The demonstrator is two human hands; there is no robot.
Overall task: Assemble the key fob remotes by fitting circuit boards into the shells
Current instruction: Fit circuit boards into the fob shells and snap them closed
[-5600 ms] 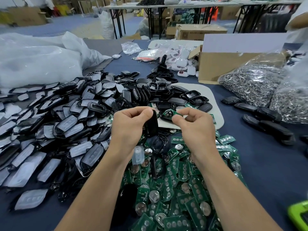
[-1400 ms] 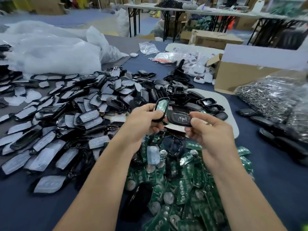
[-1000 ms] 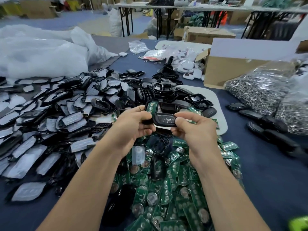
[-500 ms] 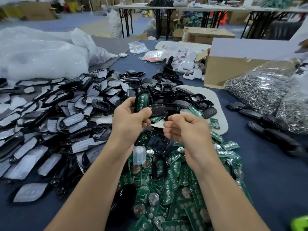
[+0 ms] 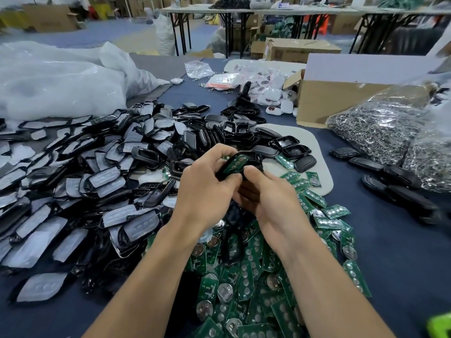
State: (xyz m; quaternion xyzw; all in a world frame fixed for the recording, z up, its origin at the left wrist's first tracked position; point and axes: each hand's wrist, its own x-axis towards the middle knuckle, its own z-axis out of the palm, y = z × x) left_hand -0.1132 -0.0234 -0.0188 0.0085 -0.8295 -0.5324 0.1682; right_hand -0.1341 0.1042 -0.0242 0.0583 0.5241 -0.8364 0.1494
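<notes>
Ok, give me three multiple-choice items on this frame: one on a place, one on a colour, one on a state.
1. Where does the loose pile of circuit boards lie?
A. On the table, under and between the forearms
B. Inside the cardboard box
C. On top of the white plastic bags

2. What colour is the board seated in the held shell?
A. Red
B. Green
C. Blue

3. How is that shell held?
A. It lies untouched on the table
B. Both hands grip it
C. The left hand alone pinches it

Answers:
1 A: the boards spread over the blue cloth beneath the arms.
2 B: a green face shows inside the black rim.
3 B: the left hand and right hand both curl fingers round it, above the table.
</notes>
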